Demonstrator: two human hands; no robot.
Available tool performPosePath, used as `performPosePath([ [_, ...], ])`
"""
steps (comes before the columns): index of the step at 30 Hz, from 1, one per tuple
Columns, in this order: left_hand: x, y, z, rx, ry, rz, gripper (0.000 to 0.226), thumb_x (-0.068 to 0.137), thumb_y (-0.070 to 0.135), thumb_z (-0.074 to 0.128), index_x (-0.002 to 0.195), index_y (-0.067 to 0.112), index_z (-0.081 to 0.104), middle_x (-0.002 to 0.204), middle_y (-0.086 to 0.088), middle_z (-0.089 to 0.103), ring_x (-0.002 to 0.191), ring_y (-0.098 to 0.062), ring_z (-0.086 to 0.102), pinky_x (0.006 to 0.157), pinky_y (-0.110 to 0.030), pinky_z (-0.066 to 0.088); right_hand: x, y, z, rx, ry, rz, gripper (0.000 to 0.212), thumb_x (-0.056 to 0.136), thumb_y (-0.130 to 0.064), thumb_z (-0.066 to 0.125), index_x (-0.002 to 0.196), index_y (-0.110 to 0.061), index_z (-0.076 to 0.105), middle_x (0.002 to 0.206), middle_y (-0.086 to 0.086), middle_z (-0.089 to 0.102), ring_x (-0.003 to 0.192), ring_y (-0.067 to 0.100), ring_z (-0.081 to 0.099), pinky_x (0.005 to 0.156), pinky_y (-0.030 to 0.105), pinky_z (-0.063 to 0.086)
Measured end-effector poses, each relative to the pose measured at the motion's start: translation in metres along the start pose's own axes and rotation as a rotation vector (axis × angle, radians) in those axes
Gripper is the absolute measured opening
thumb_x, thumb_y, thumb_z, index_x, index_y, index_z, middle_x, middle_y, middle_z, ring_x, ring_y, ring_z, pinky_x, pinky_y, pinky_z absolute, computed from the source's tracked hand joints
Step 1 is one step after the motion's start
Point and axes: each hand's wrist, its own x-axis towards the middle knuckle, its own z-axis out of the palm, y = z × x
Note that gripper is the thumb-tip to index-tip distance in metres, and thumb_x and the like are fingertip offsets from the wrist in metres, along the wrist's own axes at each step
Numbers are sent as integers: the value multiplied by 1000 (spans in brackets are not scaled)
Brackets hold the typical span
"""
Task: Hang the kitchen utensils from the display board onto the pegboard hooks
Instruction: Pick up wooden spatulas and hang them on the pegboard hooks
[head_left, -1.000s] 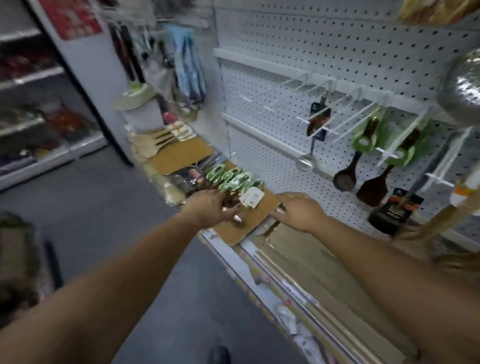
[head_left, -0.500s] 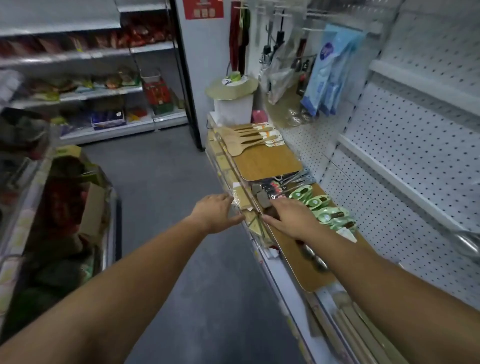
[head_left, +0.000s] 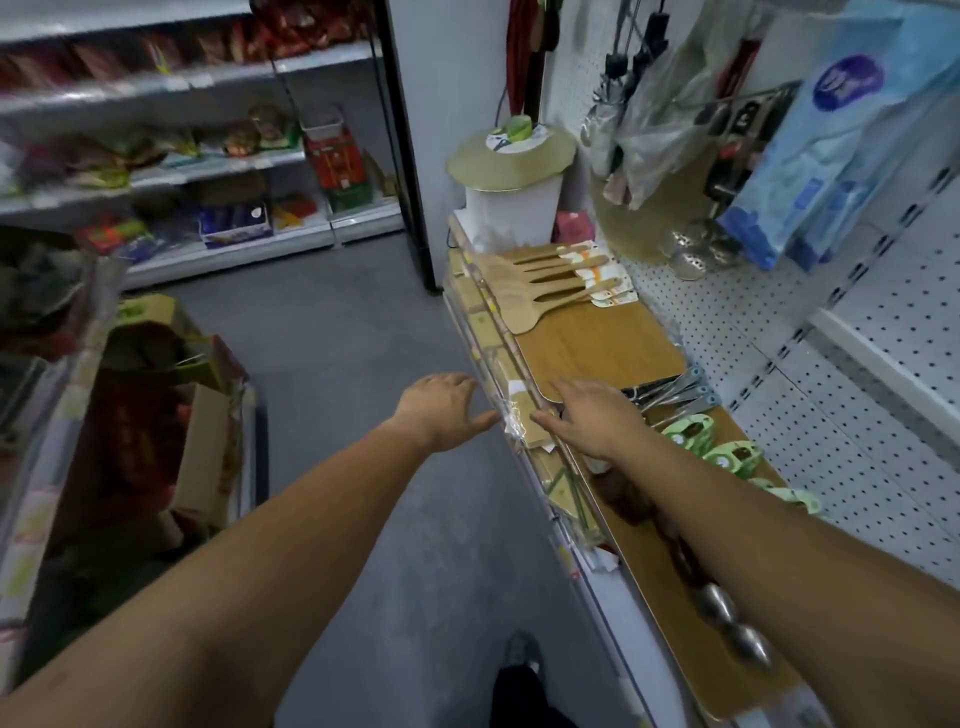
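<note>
Fingers were held loosely extended, nothing pinched; left hand (head_left: 441, 410) and right hand (head_left: 592, 415) were stretched near the display board (head_left: 613, 343).

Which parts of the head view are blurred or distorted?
Head view: the shelves at left are smeared by motion blur; left hand, right hand and spatulas are sharper; the wide lens bows the pegboard; dim light, glints on the spoons.
</note>
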Motion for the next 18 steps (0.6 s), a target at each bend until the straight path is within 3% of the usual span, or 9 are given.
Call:
performPosePath([
  [9, 125, -42, -29, -39, -60, 21, 85, 88, 75, 34, 149, 16, 34, 153, -5, 40, 139, -25, 40, 113, -39, 34, 122, 11, -20, 70, -77, 53, 78, 94, -71, 35, 153, -18, 30, 154, 7, 41, 139, 27, 41, 112, 41, 34],
  [18, 272, -114, -27, -35, -59, 167, 83, 90, 72, 34, 149, 15, 34, 154, -6, 38, 141, -24, 36, 115, -39, 31, 242, 28, -12, 88, -94, 260, 72, 99, -63, 31, 153, -15, 30, 155, 8, 41, 140, 26, 40, 114, 37, 33],
])
